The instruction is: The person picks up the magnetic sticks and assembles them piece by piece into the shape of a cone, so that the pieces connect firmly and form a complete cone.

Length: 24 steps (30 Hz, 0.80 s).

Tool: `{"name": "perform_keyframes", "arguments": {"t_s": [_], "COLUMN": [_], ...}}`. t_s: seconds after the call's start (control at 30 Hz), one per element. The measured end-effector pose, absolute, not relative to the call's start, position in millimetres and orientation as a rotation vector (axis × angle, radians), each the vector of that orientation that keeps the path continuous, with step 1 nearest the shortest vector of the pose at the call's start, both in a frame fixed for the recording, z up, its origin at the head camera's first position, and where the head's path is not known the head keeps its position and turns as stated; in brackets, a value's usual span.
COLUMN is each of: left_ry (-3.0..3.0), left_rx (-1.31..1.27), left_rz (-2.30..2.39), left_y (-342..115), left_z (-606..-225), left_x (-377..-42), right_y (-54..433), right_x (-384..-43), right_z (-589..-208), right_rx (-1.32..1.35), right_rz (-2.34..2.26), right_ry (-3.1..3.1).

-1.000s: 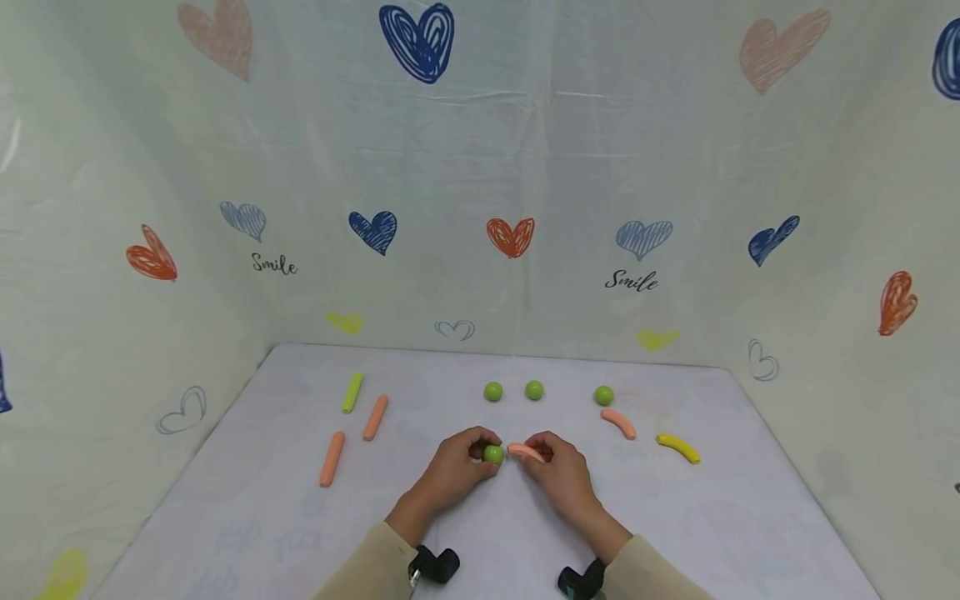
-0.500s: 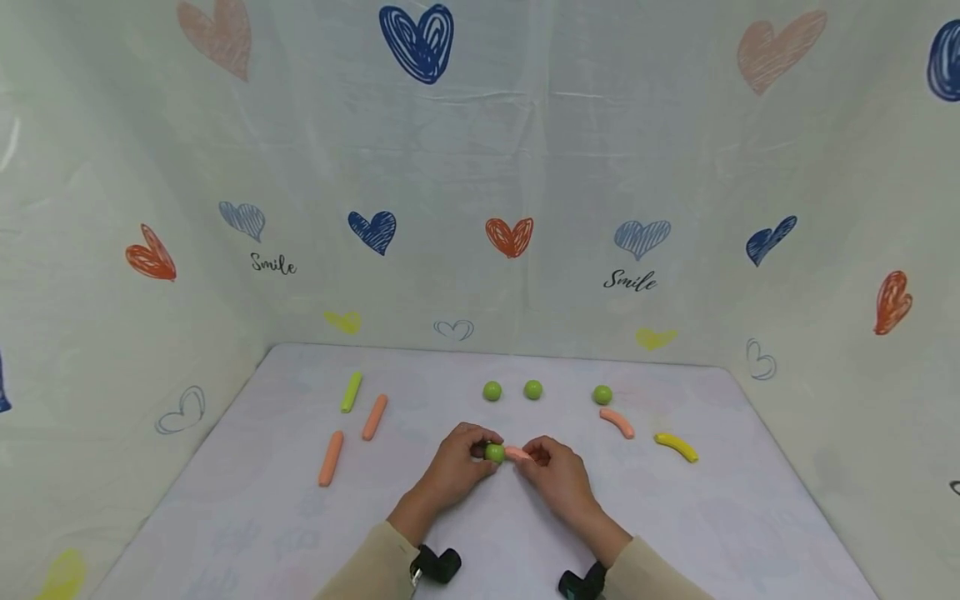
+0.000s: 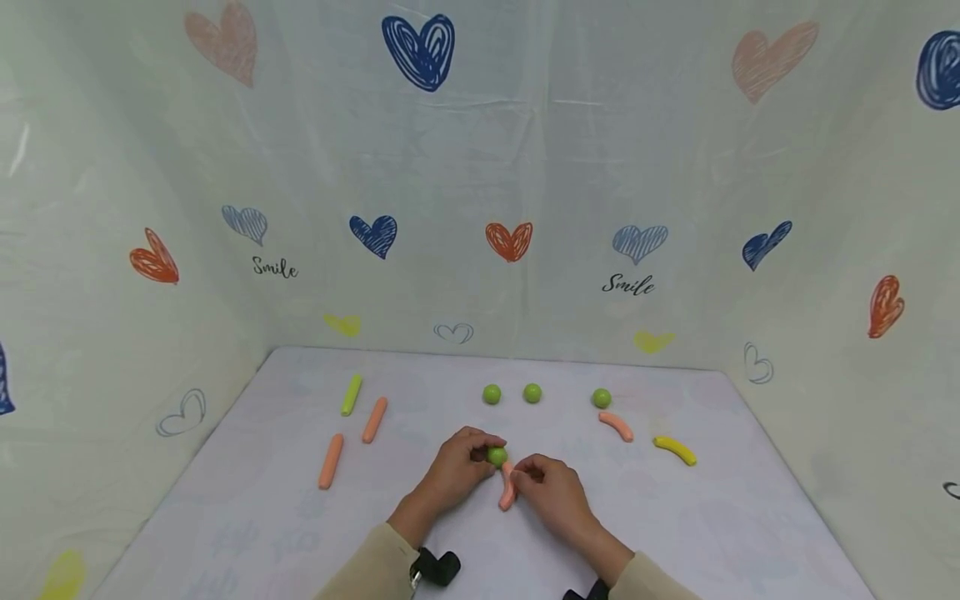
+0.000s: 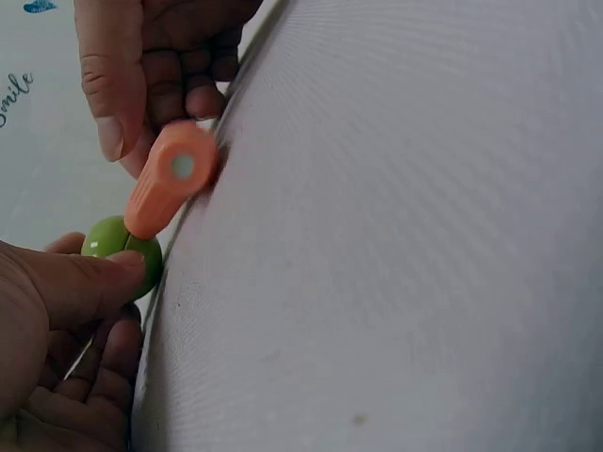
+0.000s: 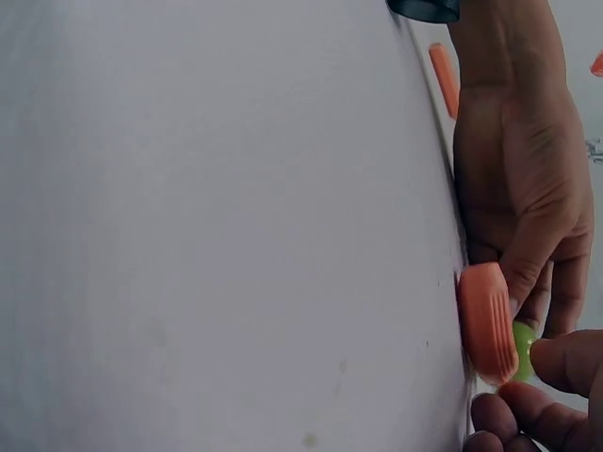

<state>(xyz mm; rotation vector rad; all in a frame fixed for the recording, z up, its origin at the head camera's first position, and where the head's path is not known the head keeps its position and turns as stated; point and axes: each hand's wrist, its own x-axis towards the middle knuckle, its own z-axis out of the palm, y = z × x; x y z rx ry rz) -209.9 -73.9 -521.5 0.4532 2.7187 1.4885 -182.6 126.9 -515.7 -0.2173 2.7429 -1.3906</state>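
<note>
Near the middle of the white table, my left hand (image 3: 459,467) pinches a green ball (image 3: 497,456) between thumb and fingers. A curved orange rod (image 3: 506,490) has one end against the ball, and its other end points toward me. In the left wrist view, that near end of the rod (image 4: 168,179) shows a pale round disc. My right hand (image 3: 553,492) has thumb and fingertips at the rod's right side, seemingly pinching it. The right wrist view shows these fingers by the rod (image 5: 487,322), with the ball (image 5: 524,347) partly hidden behind.
Farther back lie three more green balls, one of them (image 3: 491,394) straight ahead. To the right are another curved orange rod (image 3: 617,427) and a curved yellow rod (image 3: 675,450). Straight rods, one yellow-green (image 3: 352,395) and two orange (image 3: 331,462), lie left.
The curved orange rod has met the ball and swung from pointing right to pointing toward me. My right hand has come slightly nearer to me; my left hand stays nearly in place.
</note>
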Motion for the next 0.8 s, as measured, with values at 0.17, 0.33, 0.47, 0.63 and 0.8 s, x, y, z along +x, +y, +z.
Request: {"name": "perform_keyframes", "arguments": {"t_s": [0.17,0.33,0.47,0.63,0.8], "left_ry": [2.689,2.731,2.773,2.707,2.692], "left_rx": [0.431,0.407,0.416,0.446,0.468], "left_rz": [1.501,1.432,1.377,1.344,1.269], "left_y": [-74.4,-79.8,-87.6,-94.5,-96.4], "left_z": [-518.7,-518.3,-517.2,-518.3,-519.5], "left_x": [-206.4,-201.0,-195.5,-191.5,-190.3], "right_y": [121.5,117.6,118.1,121.9,124.6], "right_x": [-176.3,-172.5,-172.0,-174.0,-176.5], "right_z": [-516.8,-514.4,-512.8,-512.9,-514.9], "right_rx": [-0.293,-0.347,-0.348,-0.293,-0.27], "right_rz": [-1.349,-1.323,-1.335,-1.379,-1.405], "right_ry": [2.759,2.763,2.753,2.739,2.74]}}
